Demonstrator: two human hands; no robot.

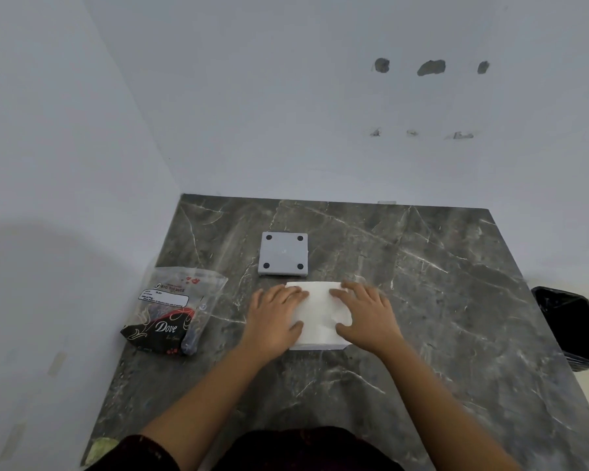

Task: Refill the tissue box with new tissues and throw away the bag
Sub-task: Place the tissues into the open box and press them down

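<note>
A white stack of tissues [318,312] lies in the middle of the dark marble table [422,300]. My left hand [276,317] rests flat on its left side and my right hand [364,314] on its right side, fingers spread over the top. Whether the stack sits inside a box body below it I cannot tell. Just behind it lies a grey square panel with black round feet at its corners, the tissue box base [283,253], turned feet up. The plastic Dove bag [170,314], clear above and black below, lies to the left near the wall.
A black lined bin [575,324] stands on the floor off the table's right edge. White walls close the table at the back and left. A yellowish scrap [99,450] lies at the table's near left corner.
</note>
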